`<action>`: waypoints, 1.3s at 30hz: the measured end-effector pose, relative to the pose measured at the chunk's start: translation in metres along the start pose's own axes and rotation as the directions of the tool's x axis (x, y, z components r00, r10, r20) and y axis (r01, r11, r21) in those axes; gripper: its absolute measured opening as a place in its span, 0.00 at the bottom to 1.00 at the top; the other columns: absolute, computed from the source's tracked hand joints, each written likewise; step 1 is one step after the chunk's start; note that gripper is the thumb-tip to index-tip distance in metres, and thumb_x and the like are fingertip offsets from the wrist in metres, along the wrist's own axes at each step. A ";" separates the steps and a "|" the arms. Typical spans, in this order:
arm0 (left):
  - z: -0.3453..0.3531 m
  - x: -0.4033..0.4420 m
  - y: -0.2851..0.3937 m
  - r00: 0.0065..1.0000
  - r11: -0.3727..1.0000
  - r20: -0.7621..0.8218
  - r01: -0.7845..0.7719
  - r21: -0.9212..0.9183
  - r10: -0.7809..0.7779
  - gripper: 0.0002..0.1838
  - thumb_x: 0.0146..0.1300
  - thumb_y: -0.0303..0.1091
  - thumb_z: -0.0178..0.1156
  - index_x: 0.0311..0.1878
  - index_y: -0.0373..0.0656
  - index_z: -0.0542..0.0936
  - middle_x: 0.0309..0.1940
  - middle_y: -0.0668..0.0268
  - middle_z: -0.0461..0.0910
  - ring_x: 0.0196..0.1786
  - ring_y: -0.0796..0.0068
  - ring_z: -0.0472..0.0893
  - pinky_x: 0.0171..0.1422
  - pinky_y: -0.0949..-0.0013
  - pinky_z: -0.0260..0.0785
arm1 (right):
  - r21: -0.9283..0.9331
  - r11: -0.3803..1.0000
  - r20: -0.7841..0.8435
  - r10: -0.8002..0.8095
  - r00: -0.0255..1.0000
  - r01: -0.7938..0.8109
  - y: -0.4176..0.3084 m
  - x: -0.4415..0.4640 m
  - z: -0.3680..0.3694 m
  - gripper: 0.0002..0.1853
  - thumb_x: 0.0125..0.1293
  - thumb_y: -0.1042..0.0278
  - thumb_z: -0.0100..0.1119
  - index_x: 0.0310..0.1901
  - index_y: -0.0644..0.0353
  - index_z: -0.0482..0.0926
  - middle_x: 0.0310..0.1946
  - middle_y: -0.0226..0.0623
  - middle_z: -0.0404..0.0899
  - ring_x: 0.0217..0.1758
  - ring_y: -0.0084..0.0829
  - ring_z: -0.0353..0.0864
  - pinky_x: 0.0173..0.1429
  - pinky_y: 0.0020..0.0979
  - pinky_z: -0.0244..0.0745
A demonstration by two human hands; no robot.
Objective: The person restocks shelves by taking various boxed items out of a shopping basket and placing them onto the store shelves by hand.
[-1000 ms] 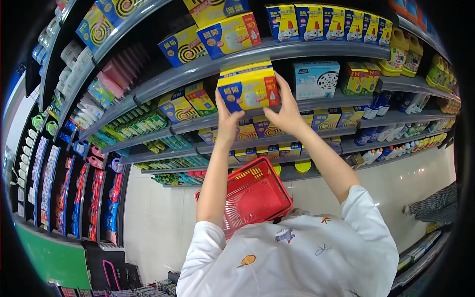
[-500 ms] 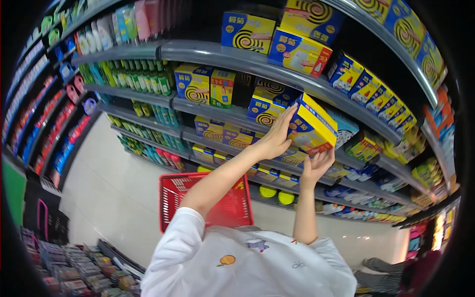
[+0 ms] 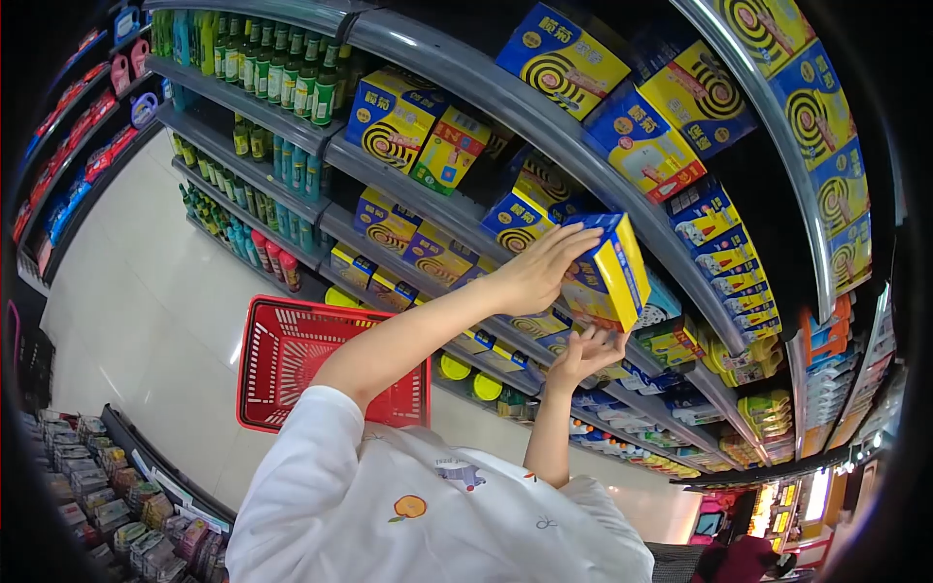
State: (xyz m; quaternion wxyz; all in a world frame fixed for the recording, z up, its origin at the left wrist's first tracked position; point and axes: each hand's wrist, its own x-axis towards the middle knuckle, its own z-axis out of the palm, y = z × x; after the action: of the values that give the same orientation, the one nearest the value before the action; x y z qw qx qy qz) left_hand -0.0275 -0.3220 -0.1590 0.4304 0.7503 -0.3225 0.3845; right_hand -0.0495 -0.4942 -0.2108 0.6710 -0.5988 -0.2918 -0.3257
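Between my two hands is a blue and yellow box (image 3: 610, 277), tilted, at the front of the middle shelf. My left hand (image 3: 544, 270) lies against its left side, with the fingers reaching up to its top edge. Beneath its lower end my right hand (image 3: 589, 356) supports it, palm up with bent fingers. Just left of it on the shelf stands a mosquito coil box (image 3: 525, 219) in the same colours. Part of the held box's front is covered by my left hand.
A red shopping basket (image 3: 255, 364) is on the floor to the left, partly behind my left arm. Green bottles (image 3: 292, 83) line the upper left shelf. More blue and yellow boxes (image 3: 564, 63) stand above. Packed goods (image 3: 136, 515) fill a display at lower left.
The view has turned and shifted, so the basket and shelves appear further left. Both hands still hold the box, which now looks steeper and shows more of its narrow yellow side.
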 end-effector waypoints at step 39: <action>-0.054 -0.002 0.013 0.894 0.936 -0.307 0.352 0.028 -0.327 0.41 0.52 0.30 0.63 0.67 0.44 0.54 0.52 0.51 0.66 0.56 0.48 0.69 0.59 0.57 0.63 | -0.199 0.977 0.377 0.150 0.914 -0.079 -0.042 0.047 0.037 0.44 0.54 0.67 0.62 0.67 0.65 0.45 0.62 0.49 0.57 0.64 0.40 0.60 0.70 0.44 0.50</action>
State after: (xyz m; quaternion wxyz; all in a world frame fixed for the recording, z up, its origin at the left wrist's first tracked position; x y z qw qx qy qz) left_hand -0.0548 -0.2791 -0.1377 0.5033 0.7456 -0.1017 0.4248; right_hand -0.0535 -0.4643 -0.1442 0.5606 -0.7258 -0.3532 -0.1849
